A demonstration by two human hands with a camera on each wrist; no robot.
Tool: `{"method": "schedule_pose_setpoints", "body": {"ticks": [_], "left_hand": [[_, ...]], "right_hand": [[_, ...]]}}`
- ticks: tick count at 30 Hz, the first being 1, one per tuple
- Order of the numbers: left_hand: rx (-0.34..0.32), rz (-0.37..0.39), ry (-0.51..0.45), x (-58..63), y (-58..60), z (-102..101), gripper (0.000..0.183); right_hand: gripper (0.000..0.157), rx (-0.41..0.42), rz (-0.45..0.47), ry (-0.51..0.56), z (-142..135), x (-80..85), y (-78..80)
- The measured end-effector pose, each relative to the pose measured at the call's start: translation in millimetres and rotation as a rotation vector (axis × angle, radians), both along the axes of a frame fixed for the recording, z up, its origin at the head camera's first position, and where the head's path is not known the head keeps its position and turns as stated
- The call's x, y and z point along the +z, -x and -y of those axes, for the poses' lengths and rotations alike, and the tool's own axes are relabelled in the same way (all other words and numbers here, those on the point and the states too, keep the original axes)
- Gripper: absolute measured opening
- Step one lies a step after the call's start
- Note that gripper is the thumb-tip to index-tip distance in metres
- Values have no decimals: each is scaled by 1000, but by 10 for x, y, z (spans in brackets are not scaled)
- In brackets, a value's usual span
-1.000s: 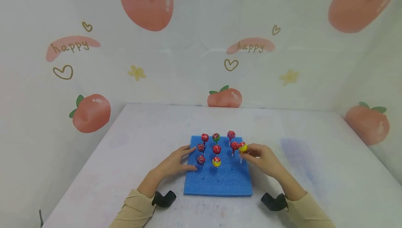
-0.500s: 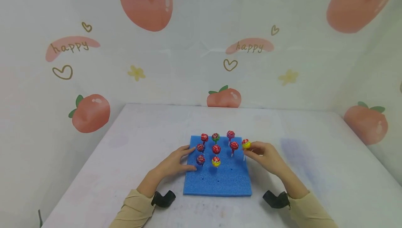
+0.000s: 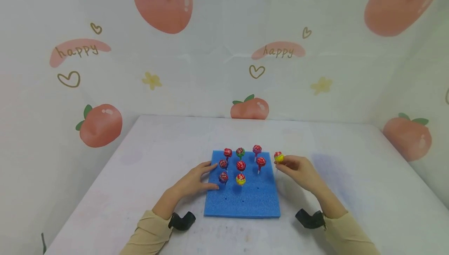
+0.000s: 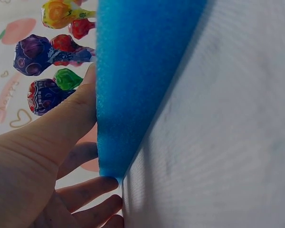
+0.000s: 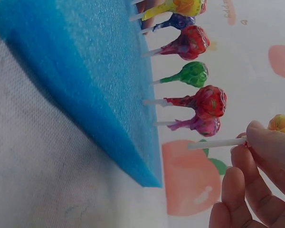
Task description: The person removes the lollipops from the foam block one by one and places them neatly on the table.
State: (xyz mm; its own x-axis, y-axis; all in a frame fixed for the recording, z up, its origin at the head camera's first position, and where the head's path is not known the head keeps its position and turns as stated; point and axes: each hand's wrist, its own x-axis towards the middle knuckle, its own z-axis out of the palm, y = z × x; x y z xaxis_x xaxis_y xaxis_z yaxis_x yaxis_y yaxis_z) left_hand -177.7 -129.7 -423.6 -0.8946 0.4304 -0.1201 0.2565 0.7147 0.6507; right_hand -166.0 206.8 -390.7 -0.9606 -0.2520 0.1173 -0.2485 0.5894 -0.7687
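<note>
A blue foam board (image 3: 242, 204) lies on the table with several wrapped lollipops standing in it on white sticks, among them a green one (image 3: 240, 152), a red one (image 3: 261, 162) and a yellow one (image 3: 240, 179). My left hand (image 3: 196, 179) rests at the board's left edge. In the left wrist view its thumb (image 4: 71, 114) touches the top face and its fingers lie loosely along the side. Just off the board's right edge, my right hand (image 3: 298, 170) pinches a yellow-and-red lollipop (image 3: 278, 156) below its head. The right wrist view shows the bare stick (image 5: 216, 144) free of the foam.
Small dark holes (image 3: 243, 201) dot the near part of the board. The white table (image 3: 168, 142) extends around it, with a peach-printed backdrop (image 3: 210, 60) behind. A black wrist mount (image 3: 310, 219) sits below each hand.
My right hand has carried the yellow lollipop right and slightly up, from over the board's right side to beyond its edge. The left hand has stayed in place.
</note>
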Motion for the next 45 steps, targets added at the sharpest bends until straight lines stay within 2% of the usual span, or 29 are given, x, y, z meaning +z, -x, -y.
{"method": "schedule_pose_setpoints", "body": {"ticks": [13,25,30,45], "left_hand": [[0,6,-5,12,-9,0,74],[3,7,-6,0,-11,-3,73],[4,8,-7,1,-9,1,74],[-16,-14,-16,-11,4,6,74]], "right_hand": [[27,-38,41,-33,-116,-53,68],[26,-75,155,-117,-132,-102,83],[28,-84,211,-104,-116,-137,75],[24,-88,238,-142,-87,-216,71]]}}
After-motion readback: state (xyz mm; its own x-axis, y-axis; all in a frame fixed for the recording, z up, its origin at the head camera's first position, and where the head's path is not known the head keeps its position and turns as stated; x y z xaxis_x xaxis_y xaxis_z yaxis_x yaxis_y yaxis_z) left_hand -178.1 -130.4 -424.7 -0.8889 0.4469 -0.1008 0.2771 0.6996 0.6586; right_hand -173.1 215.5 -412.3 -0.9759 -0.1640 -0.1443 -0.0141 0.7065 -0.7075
